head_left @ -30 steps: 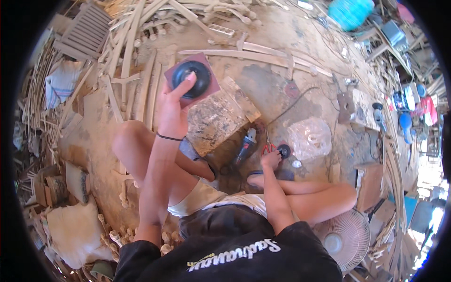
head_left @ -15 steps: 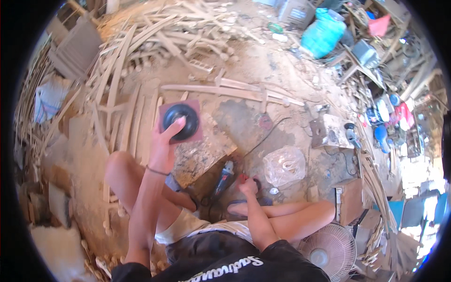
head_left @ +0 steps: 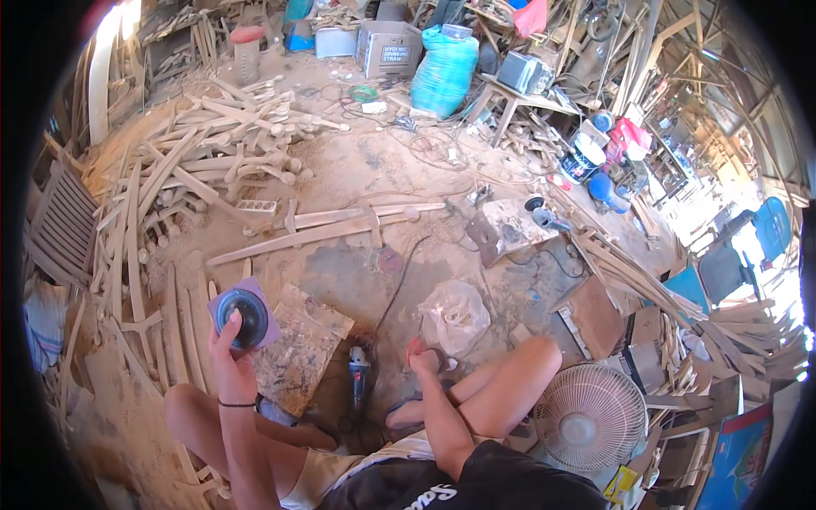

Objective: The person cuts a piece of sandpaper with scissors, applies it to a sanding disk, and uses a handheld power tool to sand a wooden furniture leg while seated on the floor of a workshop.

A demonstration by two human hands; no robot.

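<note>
My left hand (head_left: 231,361) is raised over my left knee and holds a black round sanding pad (head_left: 241,321) against a square purplish sandpaper sheet (head_left: 265,311), thumb on the pad's centre. The sheet's corners stick out past the pad. Low between my knees, my right hand (head_left: 425,361) is closed around a small red thing (head_left: 414,348); its kind is too small to make out. An angle grinder (head_left: 358,374) lies on the floor between my feet, beside a worn, stained board (head_left: 302,353). A clear plastic bag (head_left: 455,316) sits just beyond my right hand.
Long wooden sword-shaped pieces (head_left: 323,229) lie ahead, with a heap of carved wood (head_left: 212,144) behind. A fan (head_left: 588,418) stands close on my right. Another grinder (head_left: 548,217) rests on a block at the right, and cords cross the floor.
My view has swung up and to the right, so the scene shifts left and more of the far workshop shows. Both hands keep their holds; the pad and sheet appear tilted differently.
</note>
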